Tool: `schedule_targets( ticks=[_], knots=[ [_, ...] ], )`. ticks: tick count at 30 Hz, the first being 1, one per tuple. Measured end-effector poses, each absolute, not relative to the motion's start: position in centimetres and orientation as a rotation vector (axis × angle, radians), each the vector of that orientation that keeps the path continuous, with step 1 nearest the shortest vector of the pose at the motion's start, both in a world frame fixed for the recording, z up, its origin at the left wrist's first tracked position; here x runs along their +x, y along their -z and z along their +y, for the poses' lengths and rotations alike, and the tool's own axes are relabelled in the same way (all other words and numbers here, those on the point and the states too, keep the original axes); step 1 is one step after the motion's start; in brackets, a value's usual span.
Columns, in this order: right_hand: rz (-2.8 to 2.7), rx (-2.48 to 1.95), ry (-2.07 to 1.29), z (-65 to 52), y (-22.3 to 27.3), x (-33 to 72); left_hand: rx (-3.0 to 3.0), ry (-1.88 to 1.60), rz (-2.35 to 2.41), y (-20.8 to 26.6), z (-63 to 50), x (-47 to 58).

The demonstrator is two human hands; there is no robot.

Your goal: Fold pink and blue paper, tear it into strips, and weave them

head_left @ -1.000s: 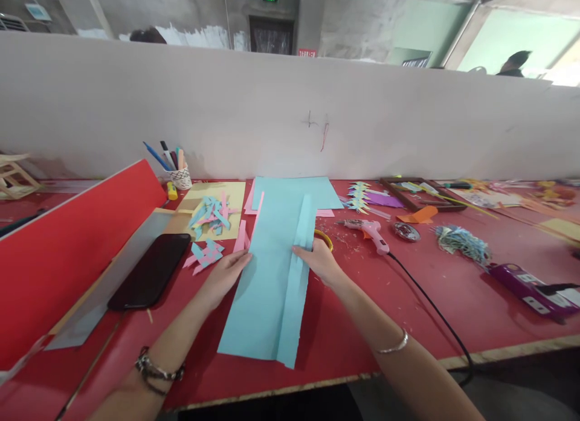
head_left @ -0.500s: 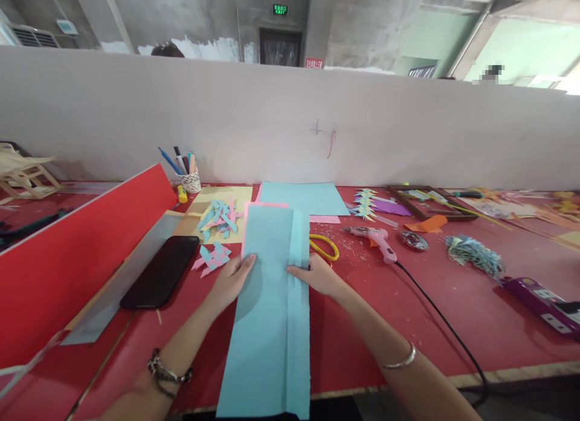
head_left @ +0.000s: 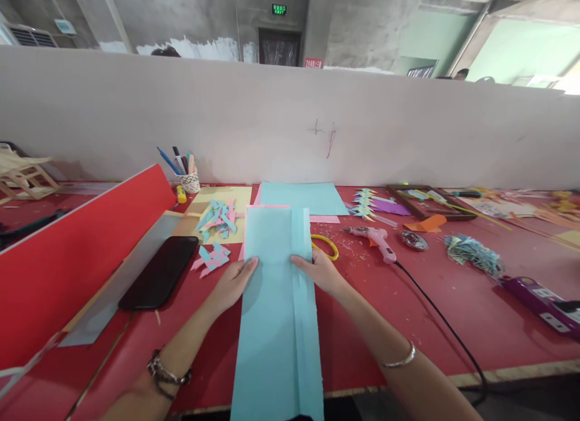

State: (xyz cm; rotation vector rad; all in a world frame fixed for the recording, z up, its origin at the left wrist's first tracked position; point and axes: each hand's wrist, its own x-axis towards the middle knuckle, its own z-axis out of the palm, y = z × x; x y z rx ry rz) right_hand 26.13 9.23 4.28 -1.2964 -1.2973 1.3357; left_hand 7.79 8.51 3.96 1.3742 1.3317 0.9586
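Head view has the left hand [head_left: 235, 279] and right hand [head_left: 322, 271] pinching opposite sides of the blue paper [head_left: 270, 312], thumbs on top, above the red surface [head_left: 362, 342], seemingly mid-folding, the next move calling for an even grip.

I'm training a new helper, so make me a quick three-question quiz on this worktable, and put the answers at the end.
1. Which hand grips the creased side of the held blue sheet?
2. True or false: the black phone lies to the left of the pink glue gun.
3. What colour is the power strip? A) green B) purple C) orange

Key: 1. The right hand. 2. True. 3. B.
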Motion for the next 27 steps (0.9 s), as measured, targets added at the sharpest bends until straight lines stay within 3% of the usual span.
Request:
schedule_targets(
  ticks=[18, 27],
  knots=[
    [-1.371, -1.381, -1.248, 9.23, -3.98, 26.02, 1.396, -1.085, 1.428, -4.12, 8.83, 7.88],
    [-1.243, -1.368, -1.363, 9.19, -4.46, 25.8, 1.422, -1.031, 1.433, -4.02, 8.87, 7.99]
  ],
)
